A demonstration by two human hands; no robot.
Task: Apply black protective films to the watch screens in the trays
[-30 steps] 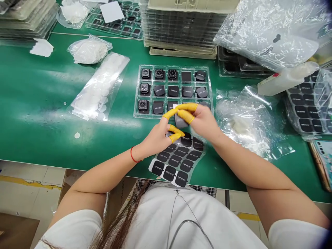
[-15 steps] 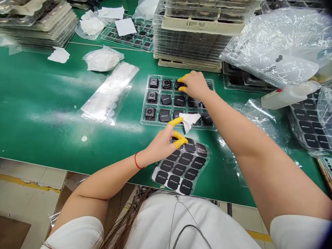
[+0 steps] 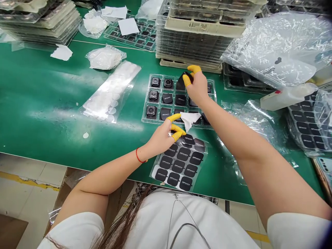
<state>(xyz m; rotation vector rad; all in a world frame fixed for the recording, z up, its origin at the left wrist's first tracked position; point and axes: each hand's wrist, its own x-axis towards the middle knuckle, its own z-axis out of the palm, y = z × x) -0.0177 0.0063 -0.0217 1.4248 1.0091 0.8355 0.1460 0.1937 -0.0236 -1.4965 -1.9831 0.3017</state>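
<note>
My right hand (image 3: 198,86), with yellow finger cots on, pinches a black smartwatch body (image 3: 182,82) by its edges. The watch is tilted over the back row of a clear compartment tray (image 3: 145,119). My left hand (image 3: 162,136), also in yellow finger cots, has a small white cloth (image 3: 190,119) at its index fingertip. Its other fingers meet at the top edge of a sheet of black labelled stickers (image 3: 178,166), which curls up there. Several watches, such as one watch (image 3: 151,111) in the left column, sit in the tray; others show a black labelled face.
Stacked trays (image 3: 194,41) stand behind the tray, with another stack (image 3: 52,26) at the far left. Clear film with round stickers (image 3: 111,91) lies to the left. At right are plastic bags (image 3: 275,48), a white bottle (image 3: 282,97) and a phone (image 3: 324,169).
My right hand has lifted the watch and tipped it, so its dark smooth side shows. My left hand has barely moved; the top of the sticker sheet is curled up a little more.
</note>
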